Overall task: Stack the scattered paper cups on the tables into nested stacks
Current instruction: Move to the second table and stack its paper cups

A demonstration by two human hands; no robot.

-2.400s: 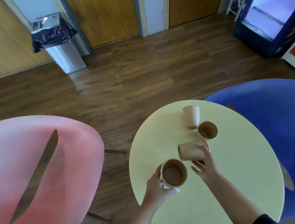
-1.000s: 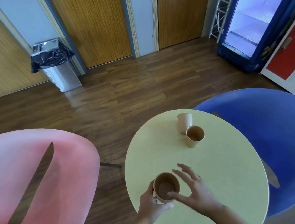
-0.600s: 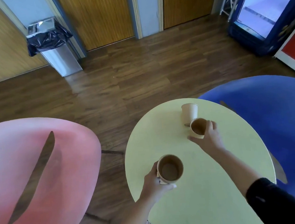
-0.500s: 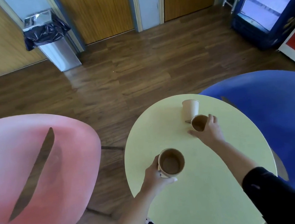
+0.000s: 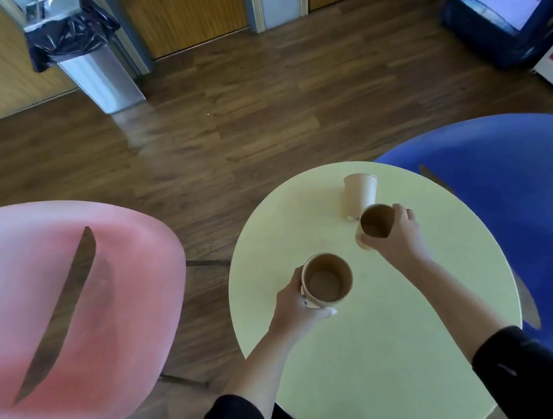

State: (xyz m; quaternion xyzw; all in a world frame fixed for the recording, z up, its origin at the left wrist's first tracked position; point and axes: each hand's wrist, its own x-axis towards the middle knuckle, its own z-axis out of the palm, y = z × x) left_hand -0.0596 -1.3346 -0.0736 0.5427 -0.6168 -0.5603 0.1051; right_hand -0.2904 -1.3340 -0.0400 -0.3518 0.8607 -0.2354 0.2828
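Observation:
On the round yellow table (image 5: 404,343), my left hand (image 5: 295,310) grips a nested stack of brown paper cups (image 5: 326,281), mouth up, near the table's left edge. To its upper right, my right hand (image 5: 397,235) holds a single brown cup (image 5: 375,224), tilted with its mouth facing me and raised slightly off the table. Just behind that cup, a third paper cup (image 5: 359,193) stands upright near the far edge of the table, untouched.
A pink round table (image 5: 116,331) with a dark slot stands to the left, a blue one (image 5: 517,216) to the right, tucked partly under the yellow one. A steel bin with a black bag (image 5: 85,55) stands by the wooden doors. A fridge (image 5: 506,0) is at the far right.
My right hand left the stack, reached to the far cups, closed on the nearer one and has tilted and lifted it toward the stack. My left hand keeps holding the stack.

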